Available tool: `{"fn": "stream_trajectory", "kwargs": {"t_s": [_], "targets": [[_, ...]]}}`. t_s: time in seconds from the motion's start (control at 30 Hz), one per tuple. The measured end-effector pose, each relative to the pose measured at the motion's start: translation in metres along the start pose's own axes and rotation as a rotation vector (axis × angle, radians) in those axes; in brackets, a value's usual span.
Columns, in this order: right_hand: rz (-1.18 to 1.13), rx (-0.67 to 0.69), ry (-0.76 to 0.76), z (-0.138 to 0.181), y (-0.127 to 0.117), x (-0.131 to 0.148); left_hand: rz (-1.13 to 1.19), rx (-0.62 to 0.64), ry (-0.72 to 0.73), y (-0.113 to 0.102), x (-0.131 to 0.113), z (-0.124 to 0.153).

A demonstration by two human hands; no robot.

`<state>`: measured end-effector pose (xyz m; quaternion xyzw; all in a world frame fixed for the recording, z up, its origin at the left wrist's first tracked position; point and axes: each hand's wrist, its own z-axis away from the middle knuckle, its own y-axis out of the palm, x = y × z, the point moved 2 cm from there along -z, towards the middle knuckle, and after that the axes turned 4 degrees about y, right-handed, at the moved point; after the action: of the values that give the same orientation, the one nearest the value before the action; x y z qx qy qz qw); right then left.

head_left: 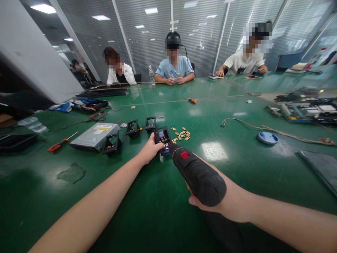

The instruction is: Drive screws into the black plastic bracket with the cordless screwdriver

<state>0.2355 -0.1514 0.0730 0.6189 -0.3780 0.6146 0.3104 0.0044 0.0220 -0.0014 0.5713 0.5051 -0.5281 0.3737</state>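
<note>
My left hand (150,150) grips a black plastic socket housing (162,135) by its near left side, thumb over the edge, above the green table. Wrapped around the handle of a black cordless drill (198,175) with a red switch is my right hand (223,196). The drill's front end points at the housing's right side; its tip is hidden from me. Small brass plates (182,134) lie scattered just beyond the drill. To the left stand more black housings: one (150,123) behind, one (132,128) beside it, and one (111,144) against a grey metal drive.
The grey drive (92,137) and a red screwdriver (60,144) lie left. A blue round dish (267,137), cables (252,125) and circuit boards (308,109) lie right. An orange-handled tool (192,101) lies farther back. Three people sit across the green table (126,211).
</note>
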Motion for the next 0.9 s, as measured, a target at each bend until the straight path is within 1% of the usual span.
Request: {"fn": "stream_trajectory", "kwargs": {"t_s": [0.27, 0.6, 0.73, 0.9], "targets": [[-0.023, 0.0, -0.005, -0.001, 0.001, 0.003, -0.012, -0.001, -0.006, -0.001, 0.0, 0.0], [-0.016, -0.006, 0.025, -0.001, 0.0, -0.001, -0.014, 0.009, -0.014, 0.0, -0.004, 0.001], [-0.002, -0.003, 0.031, -0.001, 0.0, -0.003, -0.033, -0.012, -0.016, 0.002, -0.007, 0.003], [-0.018, 0.001, 0.001, 0.001, 0.0, -0.003, -0.017, -0.014, -0.016, 0.003, -0.009, 0.004]]}}
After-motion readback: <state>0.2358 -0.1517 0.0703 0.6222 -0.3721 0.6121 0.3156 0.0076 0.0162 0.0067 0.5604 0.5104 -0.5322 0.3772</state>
